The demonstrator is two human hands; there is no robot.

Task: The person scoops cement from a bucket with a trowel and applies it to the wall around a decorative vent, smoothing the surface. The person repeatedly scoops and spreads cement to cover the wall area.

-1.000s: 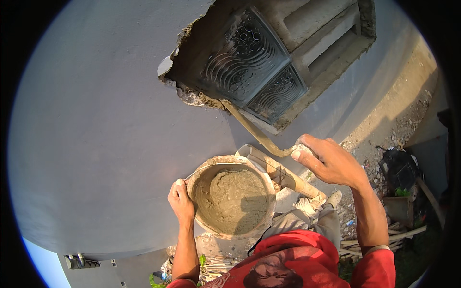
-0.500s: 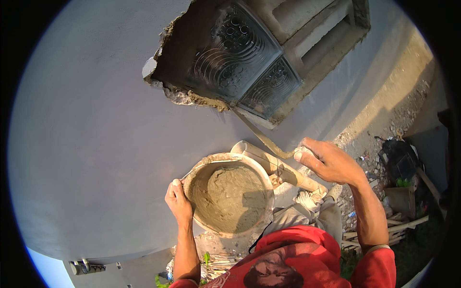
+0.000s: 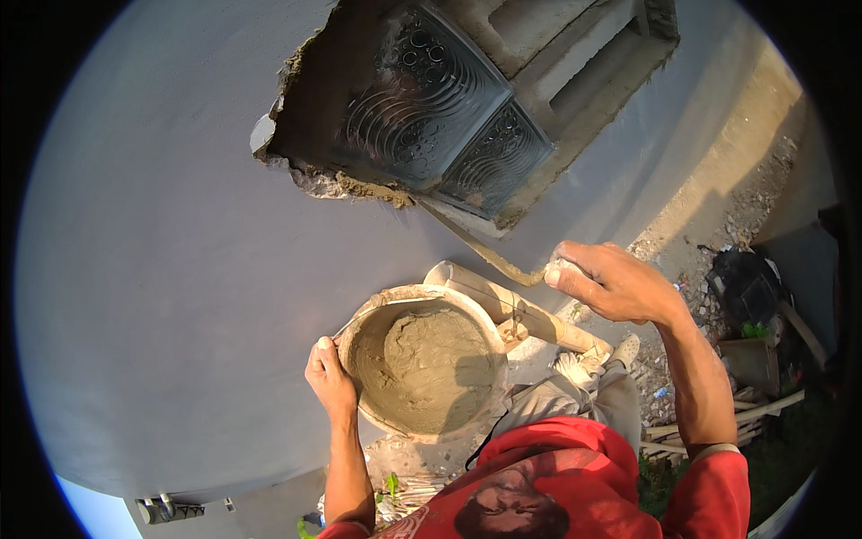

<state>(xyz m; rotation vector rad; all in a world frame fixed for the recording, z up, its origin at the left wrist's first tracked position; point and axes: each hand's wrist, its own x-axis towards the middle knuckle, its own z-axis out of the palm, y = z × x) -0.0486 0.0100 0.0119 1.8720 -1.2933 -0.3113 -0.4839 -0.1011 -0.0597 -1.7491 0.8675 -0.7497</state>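
My left hand (image 3: pixel 331 382) is closed on the left rim of a round bucket (image 3: pixel 366 415) that holds wet grey-brown mortar (image 3: pixel 431 359). To the right and farther up, my right hand (image 3: pixel 615 283) grips a mortar-coated trowel (image 3: pixel 476 244), seen nearly edge-on. Its long, narrow blade slants up and left from my fist. The tip meets the lower edge of the wall opening, beside rough fresh mortar (image 3: pixel 373 190). Patterned glass blocks (image 3: pixel 494 162) sit inside that opening, the larger one partly in shadow.
A smooth grey wall (image 3: pixel 180 269) fills the left side. Bamboo poles (image 3: pixel 530 314) run right behind the bucket, near my foot. Far below at right lie rubble (image 3: pixel 754 211), a black object (image 3: pixel 747 292) and wooden sticks (image 3: pixel 763 413).
The view has shifted slightly, so the opening and bucket appear a little farther left. Both hands keep their grips, and the trowel tip stays at the opening's lower edge.
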